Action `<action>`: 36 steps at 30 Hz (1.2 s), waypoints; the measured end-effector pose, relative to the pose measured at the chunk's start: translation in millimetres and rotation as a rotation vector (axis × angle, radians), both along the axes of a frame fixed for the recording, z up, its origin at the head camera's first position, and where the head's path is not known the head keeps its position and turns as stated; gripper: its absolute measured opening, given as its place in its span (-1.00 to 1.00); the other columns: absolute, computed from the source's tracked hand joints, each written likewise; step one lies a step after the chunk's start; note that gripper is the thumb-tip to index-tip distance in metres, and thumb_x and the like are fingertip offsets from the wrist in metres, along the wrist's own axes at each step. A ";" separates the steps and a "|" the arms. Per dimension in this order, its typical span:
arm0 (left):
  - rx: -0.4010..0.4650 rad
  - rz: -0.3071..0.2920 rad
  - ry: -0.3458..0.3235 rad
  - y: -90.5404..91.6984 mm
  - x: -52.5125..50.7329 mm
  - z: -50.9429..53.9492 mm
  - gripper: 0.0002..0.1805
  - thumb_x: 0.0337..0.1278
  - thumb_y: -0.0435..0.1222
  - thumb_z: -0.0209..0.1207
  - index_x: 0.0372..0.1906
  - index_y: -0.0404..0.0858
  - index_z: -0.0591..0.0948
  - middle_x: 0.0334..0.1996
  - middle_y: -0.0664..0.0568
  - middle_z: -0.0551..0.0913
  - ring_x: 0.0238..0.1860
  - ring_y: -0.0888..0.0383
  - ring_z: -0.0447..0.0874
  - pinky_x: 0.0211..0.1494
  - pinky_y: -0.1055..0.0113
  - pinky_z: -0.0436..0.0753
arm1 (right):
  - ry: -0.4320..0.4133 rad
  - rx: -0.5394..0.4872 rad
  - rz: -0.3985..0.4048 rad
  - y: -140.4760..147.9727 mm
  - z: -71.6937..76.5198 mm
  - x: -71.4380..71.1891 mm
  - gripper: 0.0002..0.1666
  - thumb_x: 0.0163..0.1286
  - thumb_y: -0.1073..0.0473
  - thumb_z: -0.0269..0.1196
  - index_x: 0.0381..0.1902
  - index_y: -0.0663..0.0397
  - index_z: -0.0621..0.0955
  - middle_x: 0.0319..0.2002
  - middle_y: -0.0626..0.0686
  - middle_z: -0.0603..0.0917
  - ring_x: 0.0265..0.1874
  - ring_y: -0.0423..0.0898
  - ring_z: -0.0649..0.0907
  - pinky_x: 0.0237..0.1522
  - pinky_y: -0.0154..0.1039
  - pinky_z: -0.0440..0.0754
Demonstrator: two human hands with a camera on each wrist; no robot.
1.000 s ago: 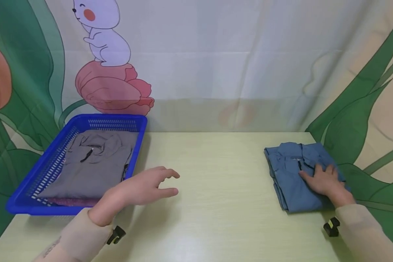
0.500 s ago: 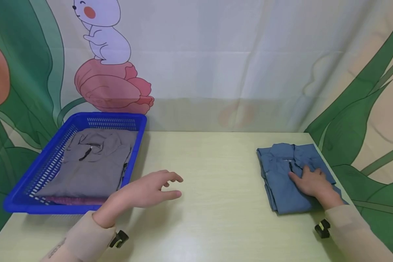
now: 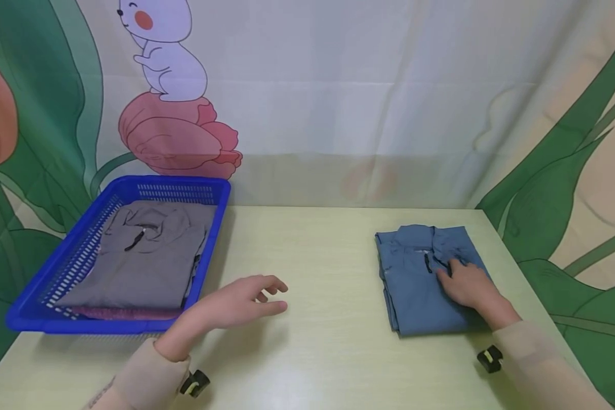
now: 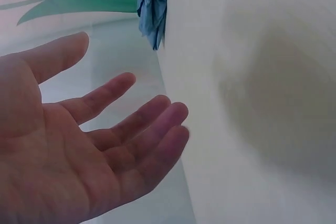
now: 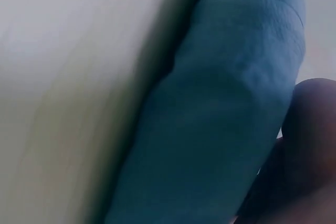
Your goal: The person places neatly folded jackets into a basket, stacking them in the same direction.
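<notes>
A folded blue shirt [image 3: 420,290], with its collar toward the back wall, lies on the right part of the table. My right hand [image 3: 468,285] rests on top of it, fingers spread over the cloth near its right side. In the right wrist view the shirt's blue edge [image 5: 226,103] fills the middle, blurred, with part of the hand dark at the right. My left hand [image 3: 243,302] hovers over the table beside the basket, holding nothing. The left wrist view shows its palm [image 4: 52,166] and loosely bent fingers.
A blue plastic basket [image 3: 213,250] stands at the left, holding a folded grey shirt [image 3: 143,262] on top of pink cloth [image 3: 128,314]. Behind the pale table [image 3: 307,353] hangs a printed curtain [image 3: 312,102]. The table's right edge runs beyond the right arm.
The blue shirt has slid left across the table under my right hand, away from the right edge. My left hand has shifted slightly right and nearer to me.
</notes>
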State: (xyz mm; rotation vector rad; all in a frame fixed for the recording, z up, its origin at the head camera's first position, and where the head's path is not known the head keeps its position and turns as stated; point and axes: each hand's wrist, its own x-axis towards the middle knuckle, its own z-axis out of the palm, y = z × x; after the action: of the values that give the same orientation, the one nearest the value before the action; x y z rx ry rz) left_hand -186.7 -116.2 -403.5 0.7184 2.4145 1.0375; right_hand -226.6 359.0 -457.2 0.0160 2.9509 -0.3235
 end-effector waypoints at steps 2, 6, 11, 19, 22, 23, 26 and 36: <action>0.017 0.011 -0.031 -0.2 0.5 -2.2 -0.55 0.47 -0.03 0.19 0.26 -0.19 0.58 0.16 -0.12 0.62 0.10 -0.05 0.62 0.11 0.04 0.59 | 0.011 -0.001 0.032 -6.3 1.8 -0.2 -0.33 0.63 0.10 -0.14 0.33 0.69 0.30 0.26 0.69 0.34 0.25 0.63 0.35 0.22 0.40 0.38; 0.051 0.046 -0.094 -0.2 1.6 -6.4 -0.54 0.46 -0.02 0.19 0.27 -0.19 0.57 0.16 -0.17 0.60 0.12 -0.08 0.61 0.14 0.01 0.59 | 0.035 -0.002 0.093 -18.3 3.6 0.5 -0.43 0.59 0.22 -0.14 0.29 0.68 0.35 0.21 0.66 0.42 0.22 0.59 0.41 0.21 0.36 0.42; 0.112 0.080 -0.169 2.9 -0.3 -11.9 -0.52 0.46 -0.04 0.20 0.29 -0.22 0.55 0.14 -0.14 0.60 0.08 -0.07 0.63 0.02 -0.02 0.64 | 0.059 -0.011 0.138 -31.1 3.7 4.6 -0.50 0.53 0.27 -0.06 0.21 0.65 0.43 0.11 0.64 0.51 0.13 0.55 0.50 0.13 0.36 0.49; 0.201 0.148 -0.289 8.5 -4.9 -18.2 -0.41 0.46 -0.07 0.22 0.41 -0.28 0.44 0.16 -0.13 0.56 0.08 -0.09 0.63 -0.04 -0.01 0.70 | 0.092 -0.009 0.163 -57.6 -0.1 7.3 -0.45 0.51 0.20 0.10 0.25 0.59 0.45 0.14 0.59 0.52 0.17 0.51 0.50 0.17 0.33 0.48; 0.209 0.161 -0.319 11.1 -6.4 -21.1 -0.37 0.46 -0.07 0.21 0.45 -0.30 0.40 0.16 -0.13 0.56 0.10 -0.09 0.62 -0.04 0.02 0.71 | 0.102 -0.016 0.176 -66.6 -1.6 7.5 -0.45 0.51 0.19 0.13 0.26 0.57 0.46 0.14 0.59 0.53 0.17 0.50 0.50 0.17 0.33 0.48; 0.213 0.167 -0.327 12.1 -7.0 -22.2 -0.35 0.46 -0.07 0.22 0.46 -0.31 0.39 0.15 -0.13 0.56 0.10 -0.09 0.62 -0.04 0.02 0.71 | 0.101 -0.020 0.179 -69.5 -2.0 7.9 -0.45 0.51 0.19 0.13 0.27 0.56 0.46 0.14 0.58 0.52 0.18 0.50 0.50 0.18 0.33 0.47; 0.231 0.194 -0.364 15.4 -9.1 -25.9 -0.33 0.45 -0.08 0.22 0.48 -0.33 0.37 0.14 -0.14 0.57 0.09 -0.11 0.63 -0.05 0.02 0.72 | 0.103 -0.026 0.196 -78.5 -1.6 8.8 -0.45 0.51 0.19 0.14 0.27 0.54 0.47 0.15 0.57 0.53 0.19 0.48 0.50 0.19 0.32 0.47; 0.294 0.340 -0.442 24.0 -16.1 -33.1 -0.16 0.46 -0.09 0.21 0.59 -0.36 0.10 0.26 -0.33 0.51 0.08 -0.18 0.67 -0.12 0.03 0.76 | 0.092 -0.044 0.314 -107.7 5.6 8.2 -0.54 0.45 0.35 0.10 0.25 0.45 0.52 0.10 0.48 0.58 0.14 0.38 0.57 0.16 0.23 0.53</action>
State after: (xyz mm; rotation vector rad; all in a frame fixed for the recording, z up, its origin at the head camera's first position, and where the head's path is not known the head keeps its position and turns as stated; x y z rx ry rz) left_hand -202.8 -92.2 -436.6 0.1317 2.0551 1.5241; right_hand -218.4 251.3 -451.5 -0.4735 2.9697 -0.3506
